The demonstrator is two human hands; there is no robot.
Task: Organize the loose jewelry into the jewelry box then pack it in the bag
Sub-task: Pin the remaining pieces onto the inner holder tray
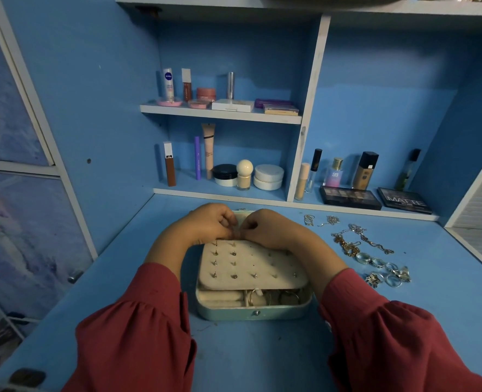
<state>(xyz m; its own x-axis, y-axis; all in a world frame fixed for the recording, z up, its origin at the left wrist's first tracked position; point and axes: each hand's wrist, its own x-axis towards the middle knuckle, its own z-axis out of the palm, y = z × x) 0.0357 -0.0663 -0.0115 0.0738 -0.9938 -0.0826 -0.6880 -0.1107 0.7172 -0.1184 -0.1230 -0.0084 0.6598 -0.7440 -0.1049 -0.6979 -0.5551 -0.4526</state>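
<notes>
A pale green jewelry box (pixel 251 311) lies open on the blue desk. Its cream earring panel (pixel 251 264) carries several studs and has free holes. Rings show in the compartment under the panel's near edge. My left hand (pixel 208 223) and my right hand (pixel 265 227) meet at the panel's far edge with fingers curled, pinching something small that I cannot make out. Loose chains (pixel 347 246) and several silver rings (pixel 387 271) lie on the desk to the right of the box. No bag is in view.
Cosmetics fill the shelves behind: tubes, jars (pixel 268 176) and bottles. Two eyeshadow palettes (pixel 350 197) lie on the low ledge at the right. More small jewelry (pixel 309 219) sits near that ledge. A cabinet door with a knob (pixel 74 275) stands at the left.
</notes>
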